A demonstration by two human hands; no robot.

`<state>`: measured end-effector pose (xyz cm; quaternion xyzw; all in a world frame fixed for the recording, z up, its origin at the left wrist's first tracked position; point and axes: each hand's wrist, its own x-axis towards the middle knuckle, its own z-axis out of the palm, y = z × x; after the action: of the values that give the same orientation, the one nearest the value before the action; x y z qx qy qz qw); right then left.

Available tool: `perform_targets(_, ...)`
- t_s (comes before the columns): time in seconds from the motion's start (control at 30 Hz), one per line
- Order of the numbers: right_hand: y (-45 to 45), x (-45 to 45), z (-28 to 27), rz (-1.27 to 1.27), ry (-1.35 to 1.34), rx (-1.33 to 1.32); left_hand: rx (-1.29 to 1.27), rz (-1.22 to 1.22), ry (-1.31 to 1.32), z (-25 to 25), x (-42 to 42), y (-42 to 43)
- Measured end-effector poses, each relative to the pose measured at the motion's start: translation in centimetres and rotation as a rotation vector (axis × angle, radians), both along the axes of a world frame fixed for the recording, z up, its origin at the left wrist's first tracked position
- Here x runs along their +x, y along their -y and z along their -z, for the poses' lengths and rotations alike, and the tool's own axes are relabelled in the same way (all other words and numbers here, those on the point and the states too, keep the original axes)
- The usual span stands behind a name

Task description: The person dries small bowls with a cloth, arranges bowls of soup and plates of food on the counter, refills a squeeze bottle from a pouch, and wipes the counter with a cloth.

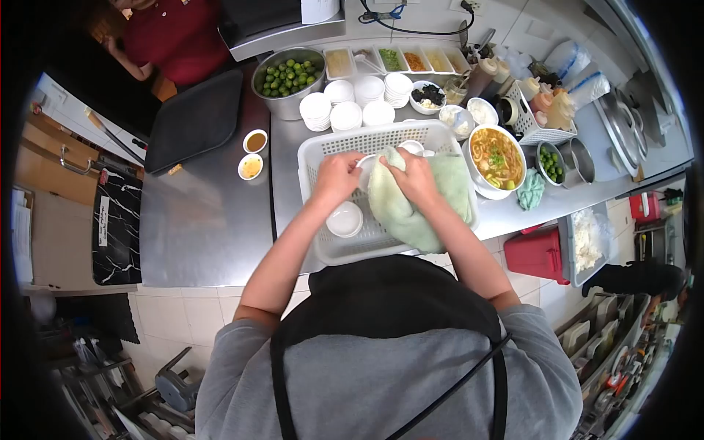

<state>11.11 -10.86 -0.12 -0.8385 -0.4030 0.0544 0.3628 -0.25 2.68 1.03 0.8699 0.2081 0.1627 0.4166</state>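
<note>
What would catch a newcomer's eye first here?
Probably the big bowl of noodle soup, bright orange on the counter just right of the white basket. Next, the steel pot heaped with green fruit at the back, and, over the basket, two hands holding a pale green cloth and a small white dish.

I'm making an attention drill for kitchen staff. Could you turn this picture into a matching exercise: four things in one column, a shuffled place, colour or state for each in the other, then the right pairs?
1. Green cloth
2. Black tray
3. Noodle soup
4. Large metal pot

A. Filled with round green fruits
B. In the right hand
C. Nearest the person in red
D. In a white bowl

Pairs: 1-B, 2-C, 3-D, 4-A
</note>
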Motion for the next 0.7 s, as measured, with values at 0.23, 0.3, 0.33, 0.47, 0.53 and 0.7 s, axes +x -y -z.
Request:
perform_targets(0.23,8.4,4.0,-4.0,0.234,-0.318,0.282,0.215,0.394,-0.428,1.2,0.2,-4.5)
perform_targets(0.3,9.5,3.8,-5.5,0.237,-0.582,0.561,0.193,0.242,-0.322,3.0,3.6,-2.8)
perform_targets(0.33,9.7,3.8,-5.3,0.242,-0.577,0.559,0.21,0.158,-0.256,4.0,5.5,-1.5)
perform_targets(0.47,8.5,2.9,-3.7,0.262,-0.467,0.652,0.303,0.069,-0.174,6.4,10.3,1.8)
perform_targets(0.53,8.7,2.9,-3.4,0.184,-0.423,0.615,0.394,0.049,-0.081,6.6,11.3,1.8)
perform_targets(0.7,9.0,2.8,-3.8,0.257,-0.545,0.724,0.586,0.056,0.11,2.4,9.6,0.6)
